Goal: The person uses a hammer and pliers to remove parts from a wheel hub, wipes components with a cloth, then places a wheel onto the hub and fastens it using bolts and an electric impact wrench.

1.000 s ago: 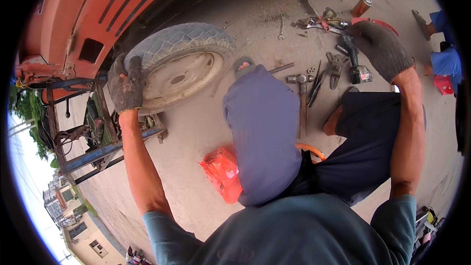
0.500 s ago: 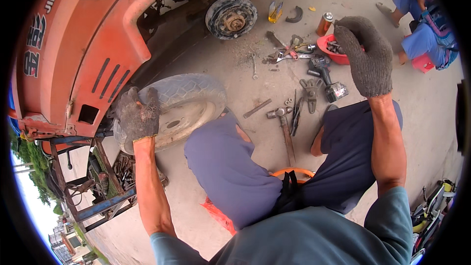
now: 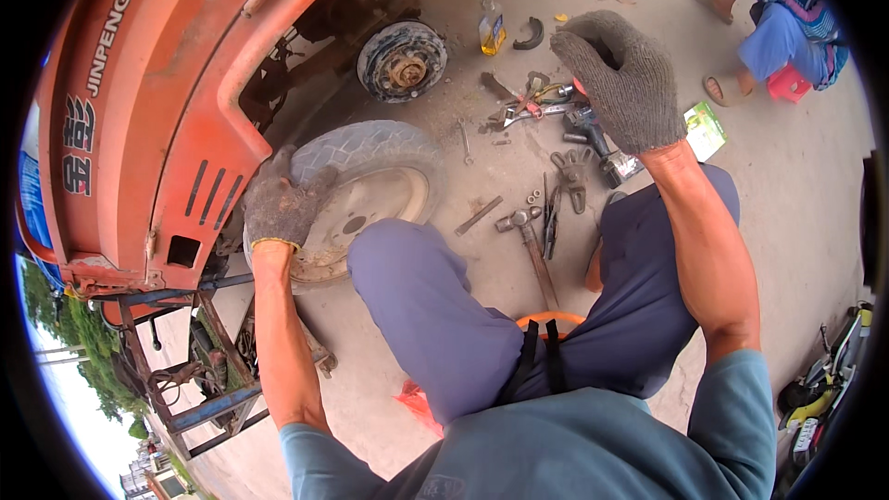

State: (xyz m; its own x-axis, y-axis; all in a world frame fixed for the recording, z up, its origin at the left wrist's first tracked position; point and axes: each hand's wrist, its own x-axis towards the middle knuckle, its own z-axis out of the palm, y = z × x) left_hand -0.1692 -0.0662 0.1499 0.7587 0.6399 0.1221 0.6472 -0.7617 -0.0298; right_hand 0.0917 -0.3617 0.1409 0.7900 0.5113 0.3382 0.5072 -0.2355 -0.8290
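Tools lie scattered on the concrete ground right of a wheel beside an orange vehicle, while the gloved left hand spreads against the wheel's left side and the gloved right hand curves above the tools, whether holding anything I cannot tell.

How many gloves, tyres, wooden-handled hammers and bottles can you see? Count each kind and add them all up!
Gloves: 2
Tyre: 1
Wooden-handled hammer: 1
Bottle: 1
Total: 5
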